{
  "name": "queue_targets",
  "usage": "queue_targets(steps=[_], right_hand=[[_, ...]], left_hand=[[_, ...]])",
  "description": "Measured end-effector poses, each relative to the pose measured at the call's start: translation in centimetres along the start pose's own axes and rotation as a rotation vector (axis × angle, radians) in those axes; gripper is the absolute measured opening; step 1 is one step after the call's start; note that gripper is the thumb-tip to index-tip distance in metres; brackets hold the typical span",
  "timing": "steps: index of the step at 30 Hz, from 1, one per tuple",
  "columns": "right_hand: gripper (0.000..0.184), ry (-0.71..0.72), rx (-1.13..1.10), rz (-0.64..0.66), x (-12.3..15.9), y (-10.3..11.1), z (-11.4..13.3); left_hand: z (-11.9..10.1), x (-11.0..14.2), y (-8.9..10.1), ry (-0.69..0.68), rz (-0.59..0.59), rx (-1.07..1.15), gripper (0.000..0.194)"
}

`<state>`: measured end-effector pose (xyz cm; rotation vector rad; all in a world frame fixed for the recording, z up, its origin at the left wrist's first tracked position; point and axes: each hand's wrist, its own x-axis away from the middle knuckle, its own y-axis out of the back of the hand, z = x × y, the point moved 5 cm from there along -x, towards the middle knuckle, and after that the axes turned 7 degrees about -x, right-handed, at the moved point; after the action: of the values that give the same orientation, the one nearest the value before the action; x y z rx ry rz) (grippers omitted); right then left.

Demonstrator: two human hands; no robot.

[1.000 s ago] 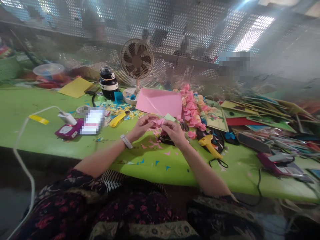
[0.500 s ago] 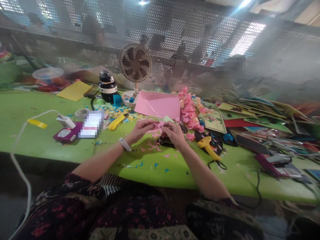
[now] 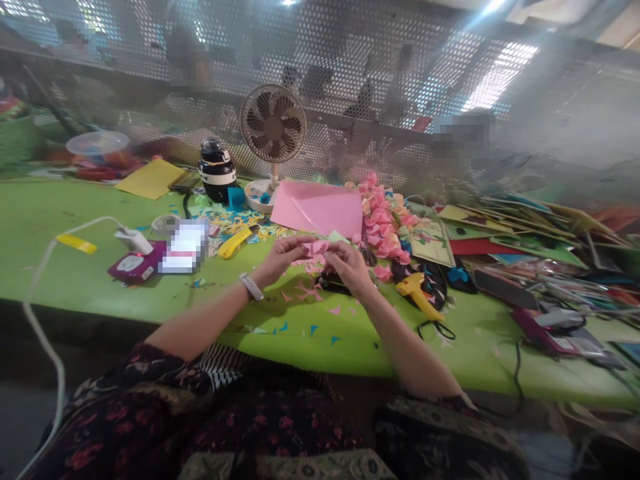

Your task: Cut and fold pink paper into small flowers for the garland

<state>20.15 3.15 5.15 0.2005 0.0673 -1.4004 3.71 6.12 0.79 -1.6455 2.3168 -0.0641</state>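
A small cut piece of pink paper (image 3: 316, 249) is pinched between my two hands above the green table (image 3: 200, 313). My left hand (image 3: 281, 260) closes its fingertips on the paper's left end, while my right hand (image 3: 349, 265) grips the right end. Pink paper scraps (image 3: 305, 291) lie under and in front of the hands. A dark object (image 3: 334, 283), whose kind I cannot make out, is partly hidden by my right hand. Behind the hands rests a large pink paper sheet (image 3: 317, 208), with a heap of pink paper petals (image 3: 383, 223) at its right.
A yellow hot glue gun (image 3: 420, 297) lies on the right and a yellow cutter (image 3: 235, 243) on the left. A phone (image 3: 184, 247), a black jug (image 3: 217, 172) and a fan (image 3: 273, 125) stand farther left. Stacked coloured papers (image 3: 525, 227) cover the right side.
The pink paper between my fingers looks flatter and more spread than before. Both hands keep their pinch in nearly the same place.
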Motion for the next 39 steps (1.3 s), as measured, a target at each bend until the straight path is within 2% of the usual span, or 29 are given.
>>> queue_targets(steps=[6, 15, 22, 39], right_hand=[[0.033, 0.024, 0.027, 0.013, -0.03, 0.05, -0.01], [0.028, 0.043, 0.089, 0.015, -0.27, 0.29, -0.82], [0.029, 0.049, -0.005, 0.023, -0.29, 0.34, -0.65], [0.031, 0.035, 0.001, 0.026, -0.13, 0.02, -0.13]], left_hand=[[-0.26, 0.16, -0.23, -0.001, 0.014, 0.021, 0.028], [-0.06, 0.10, -0.25, -0.021, 0.032, -0.031, 0.025], [0.12, -0.10, 0.08, 0.023, 0.000, 0.040, 0.029], [0.23, -0.02, -0.04, 0.041, 0.026, 0.069, 0.026]])
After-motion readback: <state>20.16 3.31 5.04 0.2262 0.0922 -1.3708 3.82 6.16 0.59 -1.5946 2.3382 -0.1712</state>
